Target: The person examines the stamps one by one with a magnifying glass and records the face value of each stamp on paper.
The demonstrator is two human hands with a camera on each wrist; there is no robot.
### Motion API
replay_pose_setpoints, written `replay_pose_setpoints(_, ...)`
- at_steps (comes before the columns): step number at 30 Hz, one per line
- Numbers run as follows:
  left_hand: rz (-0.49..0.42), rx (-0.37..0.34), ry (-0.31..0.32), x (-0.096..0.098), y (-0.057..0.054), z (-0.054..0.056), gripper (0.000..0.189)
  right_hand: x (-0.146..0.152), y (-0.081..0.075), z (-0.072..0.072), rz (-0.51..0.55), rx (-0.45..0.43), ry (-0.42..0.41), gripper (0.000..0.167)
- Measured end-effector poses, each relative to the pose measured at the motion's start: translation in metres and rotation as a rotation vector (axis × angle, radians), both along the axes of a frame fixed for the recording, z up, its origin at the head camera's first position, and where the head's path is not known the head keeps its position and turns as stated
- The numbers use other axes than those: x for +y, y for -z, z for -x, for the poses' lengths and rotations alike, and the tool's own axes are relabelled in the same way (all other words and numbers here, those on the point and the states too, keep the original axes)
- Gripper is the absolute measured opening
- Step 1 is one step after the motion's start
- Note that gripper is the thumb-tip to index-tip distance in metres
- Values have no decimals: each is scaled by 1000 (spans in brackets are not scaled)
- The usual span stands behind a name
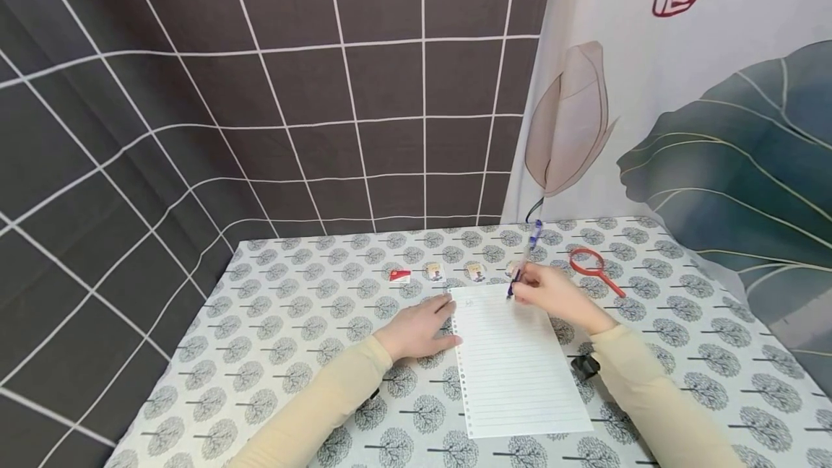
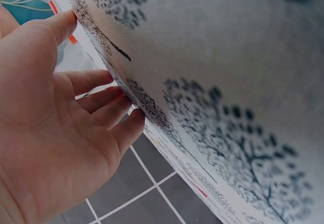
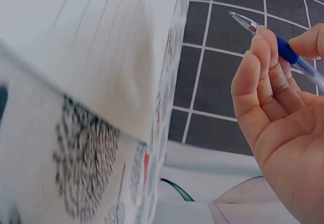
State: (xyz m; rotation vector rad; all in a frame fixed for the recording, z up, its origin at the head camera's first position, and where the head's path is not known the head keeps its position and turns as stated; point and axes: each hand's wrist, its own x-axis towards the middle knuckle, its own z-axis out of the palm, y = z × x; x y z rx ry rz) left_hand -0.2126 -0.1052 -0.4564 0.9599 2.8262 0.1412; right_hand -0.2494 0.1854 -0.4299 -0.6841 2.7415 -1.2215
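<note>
A lined loose-leaf sheet (image 1: pixel 520 367) with punched holes down its left side lies on the table, small faint marks near its top left. My right hand (image 1: pixel 544 287) pinches a blue pen (image 1: pixel 534 235) between thumb and fingers, over the sheet's upper right part. In the right wrist view the pen (image 3: pixel 286 50) shows its metal tip pointing away from the palm, and the tip stands apart from the paper. My left hand (image 1: pixel 421 327) rests at the sheet's upper left edge, fingers loosely extended; the left wrist view shows its fingers (image 2: pixel 83 82) spread against the tabletop.
Beyond the sheet lie a red-and-white card (image 1: pixel 399 276) and small picture cards (image 1: pixel 476 271) in a row, one partly hidden behind the pen. A red magnifying glass (image 1: pixel 609 283) lies right of my right hand. The tree-patterned tablecloth (image 1: pixel 273 352) meets a dark gridded curtain (image 1: pixel 383 92).
</note>
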Motion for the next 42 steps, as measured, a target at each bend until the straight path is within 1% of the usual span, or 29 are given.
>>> replay_pose_setpoints(3,-4,-4,0,0,0,1,78,-3,1,2,48,-67,31,12)
replay_pose_setpoints(7,-8,-9,-2,0,-1,1,77,-8,3,4,104,-128,40,14)
replay_pose_setpoints(13,-10,-17,-10,0,0,2,77,-17,7,5,164,-175,26,16)
replay_pose_setpoints(17,-13,-18,-14,0,1,2,77,-24,10,7,157,-164,30,14)
replay_pose_setpoints(20,-13,-18,-13,0,1,2,77,-29,11,8,150,-128,27,12)
replay_pose_setpoints(27,-8,-17,-8,0,-1,1,77,-38,14,8,146,-85,41,9)
replay_pose_setpoints(34,-9,-12,-4,0,-1,2,77,-41,18,10,77,-5,64,12)
replay_pose_setpoints(36,-13,-16,-7,0,0,2,77,-42,19,11,77,-5,58,12)
replay_pose_setpoints(42,-19,-22,-11,-1,0,1,77,-44,21,13,97,-43,27,11)
